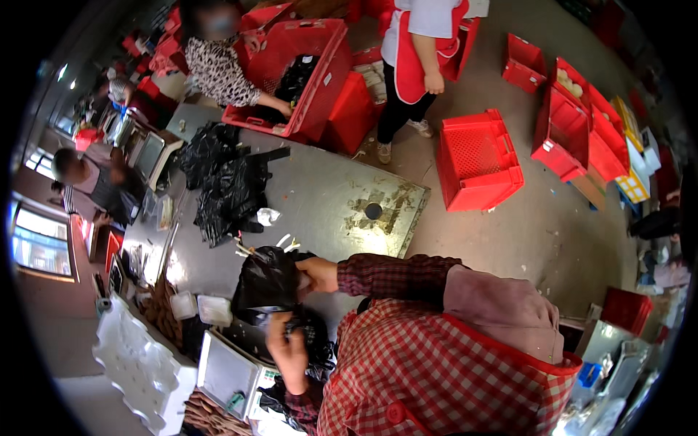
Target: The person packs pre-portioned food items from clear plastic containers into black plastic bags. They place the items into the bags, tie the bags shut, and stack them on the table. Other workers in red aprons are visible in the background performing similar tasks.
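My right hand (317, 275) pinches the top of a filled black plastic bag (263, 285) that stands on the near edge of a grey metal table (331, 192). My left hand (286, 353) is just below it, closed on the crumpled black plastic at the bag's lower side, above a bunch of loose black bags (318, 347). Both sleeves are red checked cloth. What is inside the bag is hidden.
A heap of black bags (222, 182) lies across the table's far side. A white scale (227, 372) and white moulded trays (138, 363) sit at my left. Red crates (476, 160) stand on the floor. One person reaches into a tilted red crate (309, 54); another, in a red apron (414, 62), stands nearby.
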Tool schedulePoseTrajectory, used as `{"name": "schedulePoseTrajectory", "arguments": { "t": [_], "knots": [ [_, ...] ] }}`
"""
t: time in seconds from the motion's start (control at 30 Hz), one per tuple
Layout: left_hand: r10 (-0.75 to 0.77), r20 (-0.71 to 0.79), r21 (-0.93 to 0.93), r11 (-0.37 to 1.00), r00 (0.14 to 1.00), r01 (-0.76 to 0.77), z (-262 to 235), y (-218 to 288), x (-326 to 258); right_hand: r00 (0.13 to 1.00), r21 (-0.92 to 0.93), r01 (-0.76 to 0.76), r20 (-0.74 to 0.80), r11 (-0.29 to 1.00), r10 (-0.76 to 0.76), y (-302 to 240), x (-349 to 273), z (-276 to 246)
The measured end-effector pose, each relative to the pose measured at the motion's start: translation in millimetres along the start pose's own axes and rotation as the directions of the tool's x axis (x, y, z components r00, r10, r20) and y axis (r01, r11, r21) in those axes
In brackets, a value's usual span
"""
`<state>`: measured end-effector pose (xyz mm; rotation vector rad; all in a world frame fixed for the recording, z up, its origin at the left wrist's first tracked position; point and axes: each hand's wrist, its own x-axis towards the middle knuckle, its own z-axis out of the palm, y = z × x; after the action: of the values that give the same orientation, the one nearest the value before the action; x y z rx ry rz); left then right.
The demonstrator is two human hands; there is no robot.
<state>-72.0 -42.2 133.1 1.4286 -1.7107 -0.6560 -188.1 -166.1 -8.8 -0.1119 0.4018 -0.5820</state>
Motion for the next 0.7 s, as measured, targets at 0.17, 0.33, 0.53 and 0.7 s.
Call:
{"name": "schedulePoseTrajectory", "arguments": {
  "t": [0.17,0.33,0.53,0.7],
  "knots": [
    [-0.092,0.201,-0.055,0.993,0.975,0.105,37.8,-4.4,-6.6,0.772,-0.869,0.258,0.448,-0.422,-0.452,16.9,3.1,-35.9],
    [-0.248,-0.083,-0.308,0.927,0.965,0.212,24.1,-35.1,11.0,0.849,-0.607,-0.046,-0.443,0.793,-0.290,31.3,11.3,-49.1],
    [-0.458,-0.039,-0.782,0.568,0.888,0.258,32.1,-54.8,7.5,0.757,-0.942,0.034,0.243,-0.335,-0.607,9.5,-46.9,-51.7],
    [-0.361,0.096,-0.808,0.517,0.928,0.284,30.2,-34.9,13.4,0.545,-0.870,-0.182,0.298,-0.458,-0.784,-35.9,-49.5,-51.3]
  ]
}}
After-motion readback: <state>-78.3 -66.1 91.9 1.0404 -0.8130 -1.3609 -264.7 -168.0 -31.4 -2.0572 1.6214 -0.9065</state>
